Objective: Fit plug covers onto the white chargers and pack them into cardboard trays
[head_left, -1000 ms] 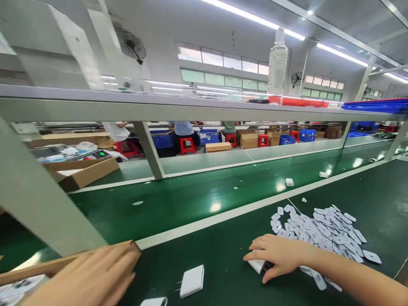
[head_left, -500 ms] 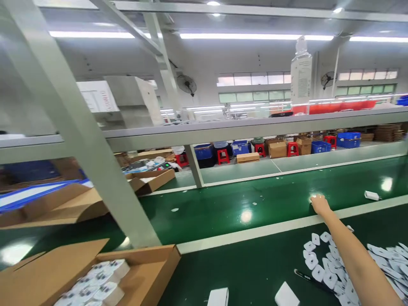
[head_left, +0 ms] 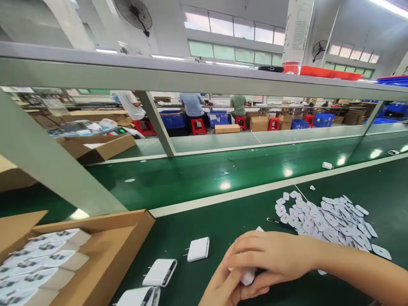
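Observation:
My left hand [head_left: 223,278] and my right hand [head_left: 270,255] are closed together around a white charger [head_left: 247,277], near the bottom middle of the view. The fingers hide most of it, and only part of its white casing shows. To the left on the green surface lie white two-prong chargers: one small charger [head_left: 198,249], a second charger [head_left: 160,272] whose end shows dark inside, and others at the bottom edge. A heap of flat white cover plates [head_left: 331,221] lies beyond my right forearm, with a black pen-like tool [head_left: 280,222] at its edge.
An open cardboard box [head_left: 111,250] at the left holds rows of white chargers. Behind runs a green conveyor belt [head_left: 197,174] carrying a white charger [head_left: 327,165]. A shelf beam [head_left: 191,80] crosses above; people sit on red stools [head_left: 198,126] farther back.
My right hand has drawn back from the belt to the bottom middle. My left hand has come into view, and both now hold the charger. The camera has tilted down.

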Motion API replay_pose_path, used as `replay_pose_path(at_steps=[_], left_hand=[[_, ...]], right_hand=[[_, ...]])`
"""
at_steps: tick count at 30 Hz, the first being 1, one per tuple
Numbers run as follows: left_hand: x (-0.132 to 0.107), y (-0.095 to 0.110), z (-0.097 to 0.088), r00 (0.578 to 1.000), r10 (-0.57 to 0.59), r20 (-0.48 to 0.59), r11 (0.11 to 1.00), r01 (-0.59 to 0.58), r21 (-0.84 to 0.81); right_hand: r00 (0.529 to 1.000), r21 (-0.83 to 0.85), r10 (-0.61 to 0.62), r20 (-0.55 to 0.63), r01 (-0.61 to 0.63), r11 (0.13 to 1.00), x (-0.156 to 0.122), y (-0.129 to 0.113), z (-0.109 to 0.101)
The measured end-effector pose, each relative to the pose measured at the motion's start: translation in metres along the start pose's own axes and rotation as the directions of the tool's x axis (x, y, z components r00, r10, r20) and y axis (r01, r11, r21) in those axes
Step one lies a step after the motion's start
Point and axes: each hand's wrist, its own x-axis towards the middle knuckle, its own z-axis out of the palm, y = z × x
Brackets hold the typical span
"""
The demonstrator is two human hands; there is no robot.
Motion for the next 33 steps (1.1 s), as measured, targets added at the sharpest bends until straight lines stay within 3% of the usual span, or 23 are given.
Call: replay_pose_path(at_steps=[2, 3, 5, 7, 11, 15, 18, 20, 22, 25, 29, 33], left_hand=[[-0.002, 0.006, 0.000, 1.000, -0.006, 0.017, 0.998, 0.005, 0.057], [-0.004, 0.008, -0.003, 1.000, 0.016, 0.016, 0.994, -0.017, 0.104], [-0.007, 0.011, -0.013, 0.997, 0.079, 0.022, 0.974, -0.082, 0.211], [-0.008, 0.012, -0.026, 0.988, 0.148, 0.036, 0.929, -0.152, 0.337], [-0.003, 0.015, -0.046, 0.962, 0.248, 0.116, 0.811, -0.272, 0.518], [-0.002, 0.016, -0.057, 0.942, 0.290, 0.170, 0.808, -0.336, 0.484], [-0.003, 0.013, -0.062, 0.942, 0.278, 0.188, 0.831, -0.335, 0.445], [-0.003, 0.012, -0.063, 0.943, 0.263, 0.204, 0.838, -0.328, 0.436], [-0.002, 0.013, -0.063, 0.947, 0.252, 0.198, 0.835, -0.317, 0.450], [-0.002, 0.015, -0.062, 0.955, 0.258, 0.146, 0.822, -0.297, 0.487], [0.000, 0.016, -0.062, 0.955, 0.287, 0.069, 0.821, -0.283, 0.495], [0.003, 0.013, -0.064, 0.958, 0.286, 0.034, 0.852, -0.270, 0.449]], right_hand=[[0.981, -0.019, 0.195, -0.014, -0.195, 0.981, -0.017, 0.004, -0.008], [0.942, -0.052, 0.332, -0.045, -0.334, 0.941, -0.028, 0.014, -0.014], [0.804, -0.156, 0.580, -0.132, -0.595, 0.788, -0.051, 0.043, -0.024], [0.752, -0.195, 0.649, -0.114, -0.657, 0.728, -0.070, 0.074, -0.025], [0.713, -0.201, 0.696, -0.086, -0.697, 0.688, -0.089, 0.108, -0.010], [0.665, -0.163, 0.732, -0.149, -0.746, 0.645, -0.090, 0.109, -0.005], [0.642, -0.098, 0.743, -0.187, -0.765, 0.637, -0.079, 0.092, -0.005], [0.636, 0.045, 0.740, -0.218, -0.751, 0.659, -0.063, 0.073, 0.001], [0.618, 0.368, 0.744, -0.253, -0.650, 0.665, -0.043, 0.053, 0.014], [0.592, 0.804, 0.772, -0.231, -0.331, 0.494, -0.010, 0.031, 0.039], [0.615, 0.966, 0.775, -0.144, -0.083, 0.245, 0.016, 0.030, 0.064], [0.577, 0.990, 0.809, -0.117, -0.001, 0.144, 0.018, 0.042, 0.079]])
